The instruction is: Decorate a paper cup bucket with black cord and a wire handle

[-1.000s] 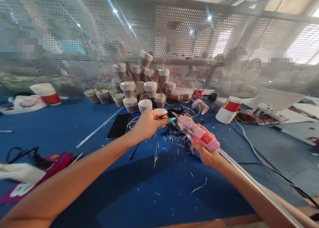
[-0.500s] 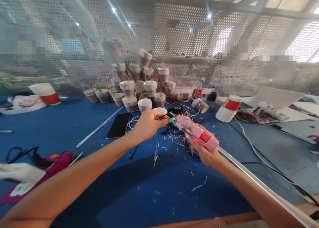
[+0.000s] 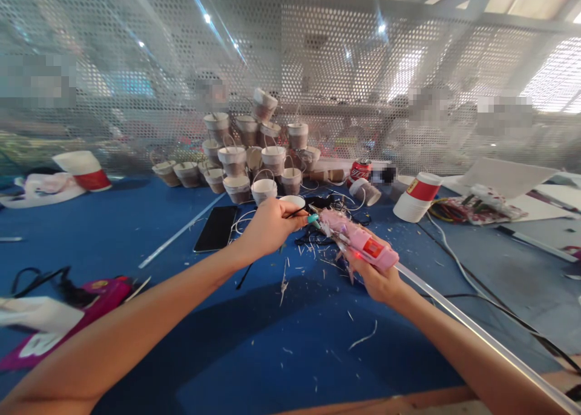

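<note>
In the head view my right hand is wrapped round a pink hot glue gun, its front crusted with strands of dried glue. A long clear glue stick runs out of the gun's back along my forearm. My left hand pinches a thin black cord close to the nozzle; the cord's other end shows below the wrist. A teal piece covers the tip of the left thumb, beside the nozzle. Whether cord and nozzle touch is too small to tell. Behind the fingers stands a white-rimmed cup, partly hidden.
Several small bucket-like cups with handles are stacked at the back. A black phone lies left of my hand. A purple glue gun, a red can, a white-and-red paper cup and cables surround the blue tabletop.
</note>
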`<act>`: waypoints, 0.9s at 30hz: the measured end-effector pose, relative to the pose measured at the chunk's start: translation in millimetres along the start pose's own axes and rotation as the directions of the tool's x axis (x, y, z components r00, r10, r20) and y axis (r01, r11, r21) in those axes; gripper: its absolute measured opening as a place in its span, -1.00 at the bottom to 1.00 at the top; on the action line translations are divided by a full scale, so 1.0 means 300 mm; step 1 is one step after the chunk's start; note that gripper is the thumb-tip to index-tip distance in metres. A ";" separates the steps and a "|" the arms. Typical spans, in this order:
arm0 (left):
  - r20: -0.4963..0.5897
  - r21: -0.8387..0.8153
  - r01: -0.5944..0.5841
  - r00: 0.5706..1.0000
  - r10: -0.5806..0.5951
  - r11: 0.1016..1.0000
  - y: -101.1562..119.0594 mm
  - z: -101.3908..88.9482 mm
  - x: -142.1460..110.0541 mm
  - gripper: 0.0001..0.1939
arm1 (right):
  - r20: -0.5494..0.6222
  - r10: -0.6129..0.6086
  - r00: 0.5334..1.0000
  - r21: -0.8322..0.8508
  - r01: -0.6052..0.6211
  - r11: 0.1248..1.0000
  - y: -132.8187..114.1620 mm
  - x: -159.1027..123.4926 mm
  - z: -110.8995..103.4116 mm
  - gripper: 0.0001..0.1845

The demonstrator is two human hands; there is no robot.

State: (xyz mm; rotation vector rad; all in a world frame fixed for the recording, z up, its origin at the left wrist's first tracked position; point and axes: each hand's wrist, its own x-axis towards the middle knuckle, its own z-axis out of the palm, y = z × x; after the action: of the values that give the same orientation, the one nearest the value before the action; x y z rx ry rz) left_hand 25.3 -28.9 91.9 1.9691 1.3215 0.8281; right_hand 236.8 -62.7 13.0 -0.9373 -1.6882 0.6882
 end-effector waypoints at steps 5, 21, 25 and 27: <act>0.002 -0.007 -0.013 1.000 0.013 1.000 -0.007 0.003 0.005 -0.81 | -0.038 0.045 0.998 0.013 -0.044 0.999 0.005 -0.004 0.003 -0.77; -0.004 -0.011 0.000 1.000 0.000 1.000 -0.014 0.004 0.006 -0.80 | -0.120 -0.084 0.989 -0.159 0.065 0.985 -0.005 0.024 -0.012 -0.85; -0.013 -0.040 0.025 1.000 -0.026 0.999 -0.003 -0.004 0.004 -0.80 | -0.149 -0.081 0.985 -0.500 -0.005 0.866 -0.049 0.068 -0.085 -0.83; 0.002 -0.089 0.057 0.998 -0.057 0.994 0.006 -0.008 0.003 -0.81 | -0.197 -0.006 0.980 -0.715 -0.139 0.685 -0.067 0.079 -0.134 -0.80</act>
State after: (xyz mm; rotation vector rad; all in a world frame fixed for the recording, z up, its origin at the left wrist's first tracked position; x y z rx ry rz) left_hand 24.6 -28.4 94.9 1.8541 1.3119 0.8459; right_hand 266.5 -53.3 53.2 -1.5722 -1.7770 -0.0846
